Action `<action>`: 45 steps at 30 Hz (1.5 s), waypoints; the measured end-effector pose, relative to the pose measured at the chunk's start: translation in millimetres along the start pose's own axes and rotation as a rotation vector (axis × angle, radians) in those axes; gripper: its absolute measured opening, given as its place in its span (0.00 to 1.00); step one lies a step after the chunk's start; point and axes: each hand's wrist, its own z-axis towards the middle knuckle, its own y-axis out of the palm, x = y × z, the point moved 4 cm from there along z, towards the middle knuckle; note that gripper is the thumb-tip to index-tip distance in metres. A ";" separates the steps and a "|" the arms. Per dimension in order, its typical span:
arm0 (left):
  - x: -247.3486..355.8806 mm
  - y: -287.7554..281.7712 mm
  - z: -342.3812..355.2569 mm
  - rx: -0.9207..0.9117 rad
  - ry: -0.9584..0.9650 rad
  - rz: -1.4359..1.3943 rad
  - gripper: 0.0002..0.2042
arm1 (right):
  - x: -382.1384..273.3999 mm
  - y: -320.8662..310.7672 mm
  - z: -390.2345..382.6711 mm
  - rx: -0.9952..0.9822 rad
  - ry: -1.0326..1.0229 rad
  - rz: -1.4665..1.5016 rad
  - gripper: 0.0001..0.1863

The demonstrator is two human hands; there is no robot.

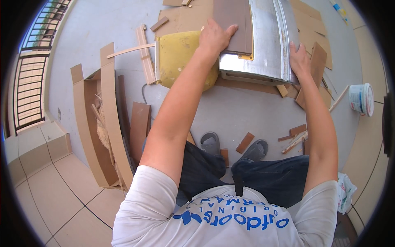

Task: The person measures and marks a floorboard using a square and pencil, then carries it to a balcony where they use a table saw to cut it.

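Note:
A brown board [232, 24] lies lengthwise on the silver metal table [263, 61] of what looks like a table saw. My left hand [216, 36] is at the board's left edge, thumb stretched over the top and fingers along the side. Past the board's near end shows a small orange-yellow plate [247, 57] set into the metal. On the right, my right hand [299, 59] is closed around the table's right rail, its fingertips partly hidden. A yellow, dusty, bulging cover or bin [177, 55] stands left of the table, partly behind my left forearm. No blade is visible.
At left lies a long open cardboard box [92, 136] with sawdust and scraps. Wood offcuts [245, 142] lie around my sandalled feet. Brown planks [314, 70] lean at right, near a white bucket [361, 99]. Flattened cardboard [185, 20] covers the floor. A railing [31, 86] borders the left.

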 end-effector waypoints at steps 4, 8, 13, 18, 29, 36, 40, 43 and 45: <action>-1.9 -1.8 -7.5 -0.004 0.001 -0.009 0.42 | -3.4 -2.0 -2.0 -0.003 0.000 0.007 0.36; -2.4 -2.6 -14.8 0.036 0.012 0.000 0.41 | -4.6 -1.7 -3.0 -0.001 0.009 0.000 0.36; -1.3 -4.6 -24.8 0.011 -0.014 -0.004 0.41 | -1.2 -0.6 -1.6 0.011 -0.004 -0.013 0.36; -4.7 -4.7 -34.3 -0.003 0.000 -0.025 0.41 | -2.6 -1.1 -3.3 0.002 0.005 -0.009 0.35; -11.5 -0.2 -54.2 0.054 0.053 -0.020 0.41 | 1.5 0.5 -0.4 -0.018 0.019 0.007 0.36; -14.9 -1.4 -66.0 0.081 0.094 -0.039 0.38 | -1.3 -2.2 -1.3 -0.035 0.035 0.000 0.36; -13.3 -3.6 -76.9 0.093 0.122 -0.022 0.37 | -1.3 -3.1 -1.5 -0.030 0.042 0.000 0.36; -13.2 -7.1 -83.1 0.088 0.110 -0.042 0.36 | -3.7 -4.7 -4.2 -0.023 0.045 -0.019 0.35; -13.8 -8.0 -86.8 0.065 0.104 -0.068 0.35 | -4.6 -5.7 -6.4 0.006 0.014 -0.008 0.36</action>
